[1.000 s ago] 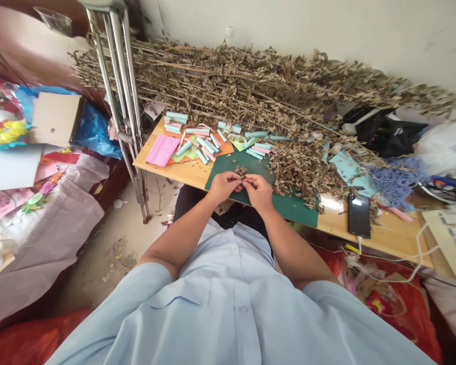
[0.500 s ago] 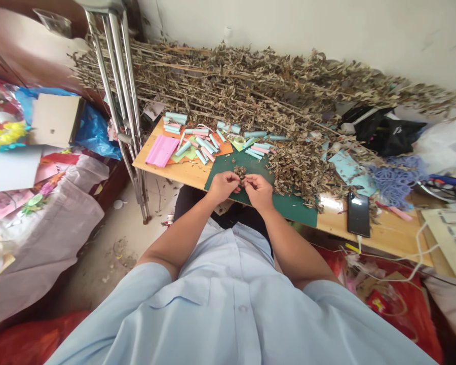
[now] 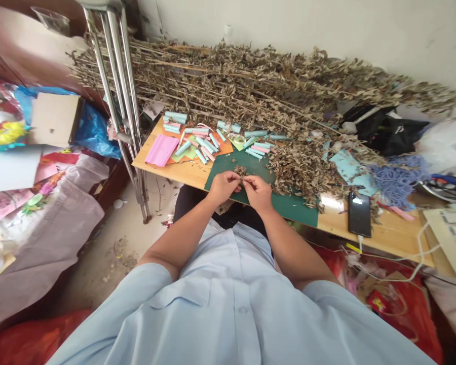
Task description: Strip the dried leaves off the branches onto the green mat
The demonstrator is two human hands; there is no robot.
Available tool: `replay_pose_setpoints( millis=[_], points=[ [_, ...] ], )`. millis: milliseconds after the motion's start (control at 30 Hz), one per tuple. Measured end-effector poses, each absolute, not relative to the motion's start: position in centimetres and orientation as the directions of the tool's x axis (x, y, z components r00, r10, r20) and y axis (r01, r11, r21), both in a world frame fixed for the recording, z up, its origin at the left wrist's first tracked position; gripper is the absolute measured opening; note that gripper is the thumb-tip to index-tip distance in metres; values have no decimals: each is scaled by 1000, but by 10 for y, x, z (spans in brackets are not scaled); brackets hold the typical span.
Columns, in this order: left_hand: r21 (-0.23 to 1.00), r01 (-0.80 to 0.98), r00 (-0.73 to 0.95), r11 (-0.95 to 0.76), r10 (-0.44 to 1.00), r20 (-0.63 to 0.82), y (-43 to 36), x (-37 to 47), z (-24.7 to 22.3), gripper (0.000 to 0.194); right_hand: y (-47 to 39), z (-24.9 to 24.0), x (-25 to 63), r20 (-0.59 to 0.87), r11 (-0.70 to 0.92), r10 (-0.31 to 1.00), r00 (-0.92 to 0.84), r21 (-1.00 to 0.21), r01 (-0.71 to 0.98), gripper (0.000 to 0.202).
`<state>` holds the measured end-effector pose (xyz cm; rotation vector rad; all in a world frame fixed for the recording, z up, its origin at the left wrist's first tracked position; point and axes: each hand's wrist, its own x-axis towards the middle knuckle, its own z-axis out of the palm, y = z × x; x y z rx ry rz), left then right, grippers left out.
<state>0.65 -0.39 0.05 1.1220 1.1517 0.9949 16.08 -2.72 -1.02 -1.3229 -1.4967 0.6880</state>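
My left hand (image 3: 224, 186) and my right hand (image 3: 258, 191) meet over the front of a green mat (image 3: 299, 208), thumbs and fingertips pinched close together. Between the fingertips is a bit of dried leaf, mostly hidden by the fingers. Just beyond them lies a small clump of crumbled dried leaves (image 3: 240, 170) on the mat. To the right of my hands a larger heap of dried leaves (image 3: 294, 170) covers part of the mat. Several blue and pink paper rolls (image 3: 205, 144) lie behind and to the left, near a pink sheet (image 3: 161, 150).
Long dried leafy stalks (image 3: 220, 76) stretch along the wall behind the wooden table (image 3: 190, 173). A metal crutch (image 3: 123, 96) leans at the left table end. On the right are a plugged-in phone (image 3: 359, 215), blue yarn (image 3: 397, 180) and a pink-handled tool (image 3: 402, 213).
My hands stay almost in place, with small finger movements. The right fingers have shifted slightly toward the left hand. The rest looks the same apart from a slight view shift.
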Motion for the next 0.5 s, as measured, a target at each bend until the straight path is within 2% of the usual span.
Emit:
replay_pose_setpoints(
  millis=[200, 333, 500],
  points=[
    [987, 24, 177, 157, 971, -159, -5, 7, 2, 7, -28, -18, 161, 326, 275, 943, 66, -875, 398, 19],
    [987, 67, 215, 144, 964, -156, -6, 6, 3, 9, -27, -19, 163, 289, 243, 956, 55, -880, 407, 20],
    [982, -7, 214, 191, 959, -185, -6, 3, 5, 7, -20, -23, 164, 183, 148, 973, 140, -962, 229, 23]
  ],
)
